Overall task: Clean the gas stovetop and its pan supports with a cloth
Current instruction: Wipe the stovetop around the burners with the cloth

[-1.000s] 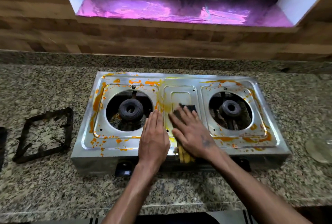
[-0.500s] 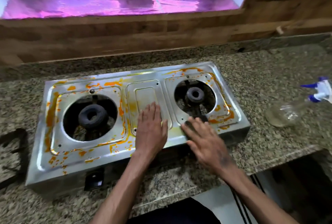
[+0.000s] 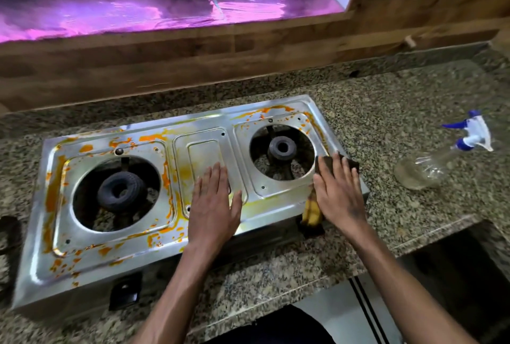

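On the granite counter (image 3: 386, 112) sits the gas stovetop (image 3: 198, 148), w/ both burners bare, so its pan supports are off; a dark shape at the far left edge may be one, but we can't tell. We keep our left hand (image 3: 214, 205) flat on the centre panel, fingers straight & together, holding nothing, prob. to brace the stove so it doesn't slide while we scrub. Our right hand (image 3: 338, 192) presses the cloth (image 3: 324, 163) onto the stove's right front corner, just beside the right burner (image 3: 282, 148); fingers lie spread & fairly straight over it, pressing rather than pinching. A yellow-stained fold of cloth hangs out under the palm at the front edge. Orange residue is thickest around the left burner (image 3: 121, 192) & along the back rim; the right front part looks mostly wiped, so we judge the job roughly half done at best. As for containers: a clear spray bottle (image 3: 422, 170) w/ blue-white trigger lies tipped on the counter, right of the stove, apart from it; liquid level we can't make out.
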{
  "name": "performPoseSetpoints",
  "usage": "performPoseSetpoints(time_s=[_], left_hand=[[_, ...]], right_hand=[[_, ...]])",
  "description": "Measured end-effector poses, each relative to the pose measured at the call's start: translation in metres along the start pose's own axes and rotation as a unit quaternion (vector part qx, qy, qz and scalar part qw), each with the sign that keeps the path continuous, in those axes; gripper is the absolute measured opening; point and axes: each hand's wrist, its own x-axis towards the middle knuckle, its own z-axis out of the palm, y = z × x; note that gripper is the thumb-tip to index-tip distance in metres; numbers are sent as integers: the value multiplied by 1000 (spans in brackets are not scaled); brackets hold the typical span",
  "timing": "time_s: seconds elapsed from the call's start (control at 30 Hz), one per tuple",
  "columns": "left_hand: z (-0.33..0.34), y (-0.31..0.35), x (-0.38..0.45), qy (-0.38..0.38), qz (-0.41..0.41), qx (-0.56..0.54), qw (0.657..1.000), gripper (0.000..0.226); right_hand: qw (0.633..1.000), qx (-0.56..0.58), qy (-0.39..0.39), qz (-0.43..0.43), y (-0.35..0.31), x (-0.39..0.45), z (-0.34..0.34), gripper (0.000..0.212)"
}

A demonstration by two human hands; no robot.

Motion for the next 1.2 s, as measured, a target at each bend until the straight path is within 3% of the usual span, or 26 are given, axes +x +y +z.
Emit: performPoseSetpoints(time_s=[0.07,0.27,0.47,0.63,0.7,0.77,0.87,1.07,1.2], left_hand=[[1,-1,0,-2,-1,2,1000,73],[-1,-2,-1,7,5,-4,1000,71],[-3,-1,-1,10,0,-19,1000,73],[-5,-1,-1,8,3,-30,1000,72],[-5,0,-2,16,-10,-30,999,70],[-5,1,-2,11,-8,-33,999,69],[-6,0,-2,14,-12,-31,999,68],[-2,0,-2,20,-23,-31,999,66],[-1,2,-1,22,-33,-34,999,65]], right_hand=[[1000,-9,1,13,-12,24,1,58],[993,3,-41,-111,9,26,-10,63],[999,-1,6,-54,9,94,-11,56],[983,-20,-25,-181,14,104,-14,54],[984,20,-34,-175,22,124,-17,53],[989,79,-36,-116,18,149,-21,54],[994,61,-18,-83,-10,182,-16,57],[960,-26,-41,-276,-31,206,-12,60],[978,-1,-26,-208,-51,228,-14,57]])
